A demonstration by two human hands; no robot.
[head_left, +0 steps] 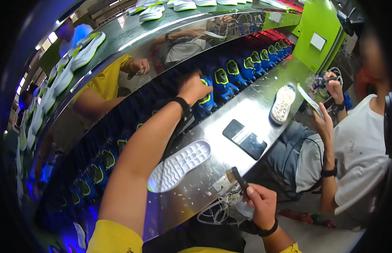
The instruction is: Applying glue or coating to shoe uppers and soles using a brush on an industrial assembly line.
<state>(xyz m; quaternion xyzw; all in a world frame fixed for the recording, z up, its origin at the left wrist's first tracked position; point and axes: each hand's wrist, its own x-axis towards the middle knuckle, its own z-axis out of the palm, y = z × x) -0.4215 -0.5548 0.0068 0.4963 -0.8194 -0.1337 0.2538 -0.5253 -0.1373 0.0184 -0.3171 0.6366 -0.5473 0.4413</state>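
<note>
My left hand point(193, 89) reaches across the bench with its fingers closed on a blue shoe upper point(205, 103) with a lime-edged opening. That upper stands in a long row of similar blue uppers point(233, 74). Low at the right, my right hand point(263, 203) grips a small brush point(240, 179) by its dark handle, the pale bristles pointing up and left. Under my left forearm lies a white shoe sole point(181, 165) on the metal bench, its gridded face up. Neither hand touches the sole.
On the metal bench point(263, 93) lie a dark phone point(245, 139) and another sole point(282, 105). A co-worker point(356, 139) at the right holds a sole point(310, 101) and a small tool. Several soles point(63, 80) line the raised green conveyor point(120, 31). White cables point(221, 208) hang at the bench edge.
</note>
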